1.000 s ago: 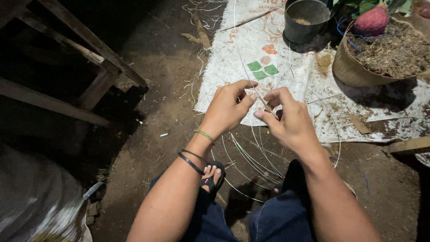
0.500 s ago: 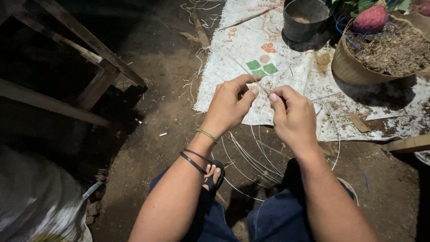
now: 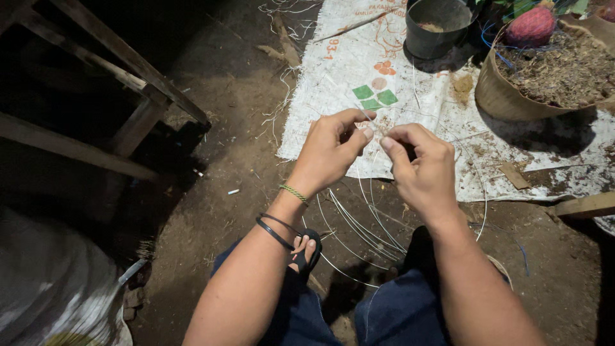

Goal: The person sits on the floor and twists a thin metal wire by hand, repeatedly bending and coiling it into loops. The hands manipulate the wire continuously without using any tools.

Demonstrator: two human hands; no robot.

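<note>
Too thin to follow between the pinching fingertips (image 3: 366, 133): pale strand (image 3: 359, 110). Cut by the top edge: dark bucket (image 3: 435, 29). Cut by the right edge: woven basket (image 3: 506, 96).

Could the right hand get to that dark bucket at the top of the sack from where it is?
Probably yes. The bucket stands beyond the right hand, with only bare sack between them. But both the right and the left hand are pinching thin wire, so it would likely have to let go first.

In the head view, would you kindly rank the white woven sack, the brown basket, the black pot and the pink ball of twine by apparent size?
1. white woven sack
2. brown basket, partly cut off
3. black pot
4. pink ball of twine
</note>
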